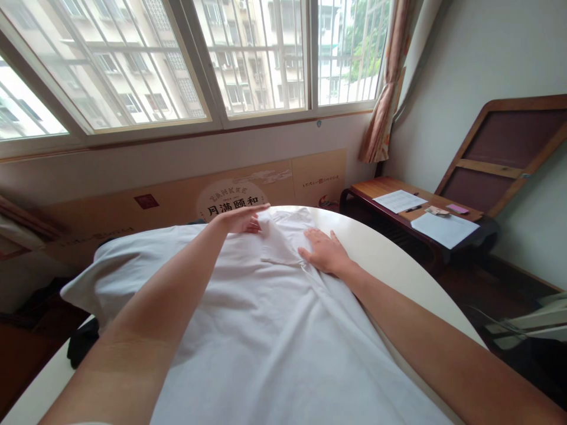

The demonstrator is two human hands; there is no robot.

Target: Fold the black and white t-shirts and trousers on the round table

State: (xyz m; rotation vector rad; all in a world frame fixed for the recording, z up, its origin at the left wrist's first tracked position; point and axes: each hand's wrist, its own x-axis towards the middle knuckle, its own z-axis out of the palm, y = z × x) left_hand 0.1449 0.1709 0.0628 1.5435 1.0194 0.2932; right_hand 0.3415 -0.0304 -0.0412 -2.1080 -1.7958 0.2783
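Note:
A white shirt (pixel 266 319) lies spread over a round white table (pixel 398 283), its collar area at the far side and what looks like a sleeve hanging over the left edge. My left hand (pixel 243 220) is beside the collar area, its upper edge stretched out to the right and the lower fingers a little bent; no cloth shows clearly in its grasp. On the right, my right hand (pixel 326 251) lies with fingers spread on the shirt, close to a long folded edge that runs toward me.
A dark object (pixel 82 342) sits at the table's left edge. Behind the table, a printed cardboard panel (pixel 177 198) leans below the window. To the right, a low wooden table (pixel 372 188) bears paper sheets (pixel 445 228) and a pen (pixel 414 208); a wooden-framed panel (pixel 509 136) leans nearby.

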